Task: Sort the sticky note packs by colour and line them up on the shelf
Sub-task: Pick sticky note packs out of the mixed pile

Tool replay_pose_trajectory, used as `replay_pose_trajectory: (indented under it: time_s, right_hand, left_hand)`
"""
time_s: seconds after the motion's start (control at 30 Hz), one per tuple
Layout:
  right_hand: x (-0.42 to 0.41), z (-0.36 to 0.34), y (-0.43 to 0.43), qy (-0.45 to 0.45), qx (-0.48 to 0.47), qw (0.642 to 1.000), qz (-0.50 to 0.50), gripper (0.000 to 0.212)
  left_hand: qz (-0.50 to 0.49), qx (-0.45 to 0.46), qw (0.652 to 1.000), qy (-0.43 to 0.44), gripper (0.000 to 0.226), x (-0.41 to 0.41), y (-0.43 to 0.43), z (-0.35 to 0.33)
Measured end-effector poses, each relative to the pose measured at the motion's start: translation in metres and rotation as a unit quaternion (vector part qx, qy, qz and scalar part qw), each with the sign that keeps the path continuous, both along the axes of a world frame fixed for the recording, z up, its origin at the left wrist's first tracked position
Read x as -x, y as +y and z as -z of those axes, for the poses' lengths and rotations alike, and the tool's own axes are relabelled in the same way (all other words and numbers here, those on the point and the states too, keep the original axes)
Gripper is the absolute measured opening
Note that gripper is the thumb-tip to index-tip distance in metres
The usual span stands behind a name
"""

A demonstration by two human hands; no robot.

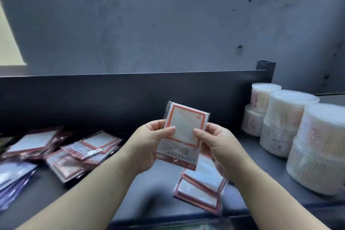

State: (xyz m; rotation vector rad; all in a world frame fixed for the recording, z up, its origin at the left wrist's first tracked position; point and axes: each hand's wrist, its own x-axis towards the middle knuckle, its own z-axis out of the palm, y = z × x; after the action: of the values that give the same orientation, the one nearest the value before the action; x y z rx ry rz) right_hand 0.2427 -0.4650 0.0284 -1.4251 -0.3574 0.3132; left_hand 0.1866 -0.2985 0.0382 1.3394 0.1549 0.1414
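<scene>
An orange-bordered sticky note pack [184,127] in clear wrap is held upright above the dark shelf [145,179]. My left hand [149,142] grips its left edge and my right hand [214,145] grips its right edge, thumbs on the front. Below my right hand a short stack of orange-bordered packs [199,190] lies on the shelf. A loose heap of red and orange packs [80,151] lies at the left, with darker red packs [31,142] behind it and purple packs [13,181] at the far left edge.
Stacked round clear tubs of cotton swabs [287,123] stand along the right side of the shelf. A dark back rail [130,95] runs behind the shelf, with a grey wall [149,24] above it. The shelf's front lip [168,220] is near my forearms.
</scene>
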Motion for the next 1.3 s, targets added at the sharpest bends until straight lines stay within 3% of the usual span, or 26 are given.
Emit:
replay_pose_trajectory:
  time_s: [0.2, 0.3, 0.4, 0.5, 0.57, 0.63, 0.77, 0.97, 1.03, 1.17, 1.3]
  right_hand:
    - [0.025, -0.004, 0.021, 0.015, -0.027, 0.999, -0.020, 0.014]
    - [0.034, -0.004, 0.035, 0.027, -0.032, 0.998, -0.042, 0.014]
    - [0.041, -0.002, 0.046, -0.001, 0.041, 0.996, -0.081, 0.018]
    - [0.037, 0.000, 0.050, -0.055, 0.133, 0.988, -0.057, 0.018]
    - [0.030, 0.002, 0.046, -0.119, 0.248, 0.961, -0.011, 0.024]
    - [0.023, 0.006, 0.038, -0.185, 0.384, 0.904, 0.023, 0.036]
    - [0.028, 0.015, 0.021, -0.200, 0.517, 0.830, 0.062, 0.044]
    - [0.062, 0.011, 0.004, -0.171, 0.586, 0.790, 0.056, 0.060]
    - [0.065, 0.010, -0.002, -0.161, 0.610, 0.775, 0.044, 0.058]
    - [0.060, 0.011, -0.014, -0.155, 0.607, 0.779, 0.032, 0.054]
    - [0.054, 0.015, -0.021, -0.202, 0.613, 0.763, 0.035, 0.045]
  left_hand:
    - [-0.042, -0.008, 0.998, 0.039, 0.019, 0.045, 0.010, 0.003]
    - [-0.056, 0.030, 0.997, 0.048, 0.016, 0.064, 0.019, 0.007]
    - [-0.100, 0.089, 0.991, 0.019, 0.018, 0.075, 0.033, 0.010]
    - [-0.152, 0.113, 0.982, -0.010, 0.016, 0.083, 0.057, 0.012]
    - [-0.174, 0.119, 0.977, -0.021, 0.014, 0.087, 0.076, 0.014]
    - [-0.176, 0.120, 0.977, -0.025, 0.013, 0.089, 0.091, 0.018]
    - [-0.139, 0.124, 0.982, -0.008, 0.013, 0.086, 0.103, 0.031]
    - [-0.067, 0.128, 0.989, 0.005, 0.014, 0.069, 0.088, 0.040]
    - [-0.047, 0.123, 0.991, 0.007, 0.014, 0.062, 0.079, 0.040]
    - [-0.029, 0.125, 0.992, 0.011, 0.016, 0.052, 0.062, 0.040]
    - [-0.039, 0.130, 0.991, 0.015, 0.017, 0.046, 0.046, 0.042]
